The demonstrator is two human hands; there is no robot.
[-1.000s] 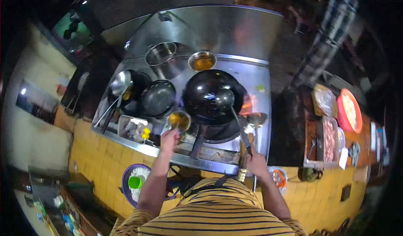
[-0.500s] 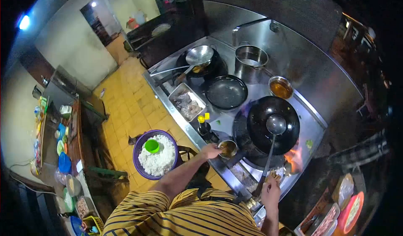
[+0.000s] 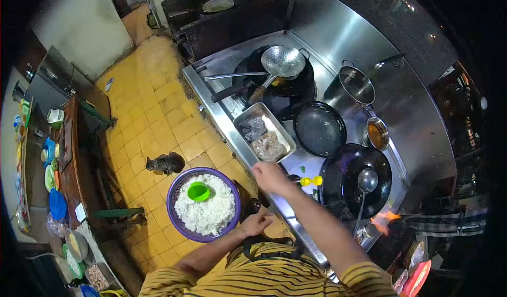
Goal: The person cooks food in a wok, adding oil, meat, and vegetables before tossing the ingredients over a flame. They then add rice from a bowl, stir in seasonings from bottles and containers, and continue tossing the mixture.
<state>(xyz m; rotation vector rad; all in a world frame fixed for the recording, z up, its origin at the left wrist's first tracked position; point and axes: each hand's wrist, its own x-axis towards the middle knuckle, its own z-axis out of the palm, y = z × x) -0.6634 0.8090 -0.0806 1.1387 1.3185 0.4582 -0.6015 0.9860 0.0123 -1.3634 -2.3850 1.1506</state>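
Note:
My right hand (image 3: pixel 273 177) is curled closed beside the near corner of a metal tray (image 3: pixel 288 153) with raw, greyish seafood-like pieces. Whatever is inside its fingers, if anything, is hidden. Lower down, my left hand (image 3: pixel 256 225) is held by my waist, fingers loosely stretched, with nothing visible in it. It is nearest to a purple basket (image 3: pixel 172 220) of white rice (image 3: pixel 211 212), in which a green cup (image 3: pixel 198 191) lies. Behind my right forearm a yellow-capped bottle (image 3: pixel 310 181) shows in part. A ladle (image 3: pixel 367 181) rests in the black wok (image 3: pixel 343 191), held by neither hand.
Flames (image 3: pixel 384 221) rise at the wok's near right side. A flat black pan (image 3: pixel 319 129), a tall pot (image 3: pixel 351 88), a strainer of brown liquid (image 3: pixel 377 133) and a perforated skimmer (image 3: pixel 283 61) stand on the stove. A cat (image 3: pixel 166 163) is on the tiled floor.
My right hand has let go of the ladle and crossed to the tray. My left hand has left the small cup of brown liquid and drawn back to my waist. The view has turned.

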